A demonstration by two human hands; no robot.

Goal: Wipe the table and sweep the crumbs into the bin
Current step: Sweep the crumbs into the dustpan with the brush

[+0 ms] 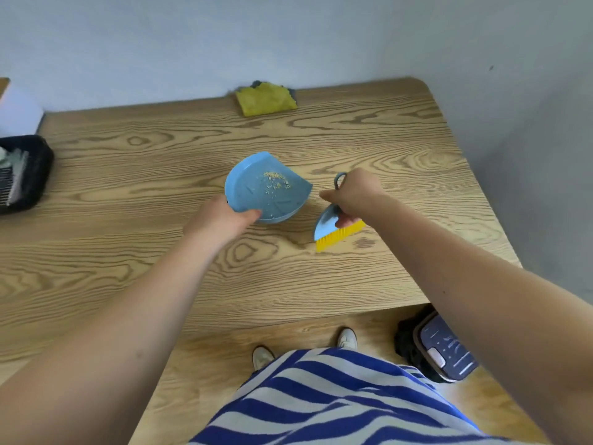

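Gripping the near rim of the blue dustpan (268, 186), the left hand (221, 216) curls thumb and fingers around it and holds it tilted at the middle of the wooden table (128, 187), with crumbs (277, 181) scattered inside the pan. Just beside it, the right hand (353, 194) is closed around the small brush (333, 226), yellow bristles pointing toward the near edge. A yellow cloth (264, 99) lies at the far edge against the wall. Bare tabletop spreads left and right. A bin (439, 345) stands on the floor off the near right corner.
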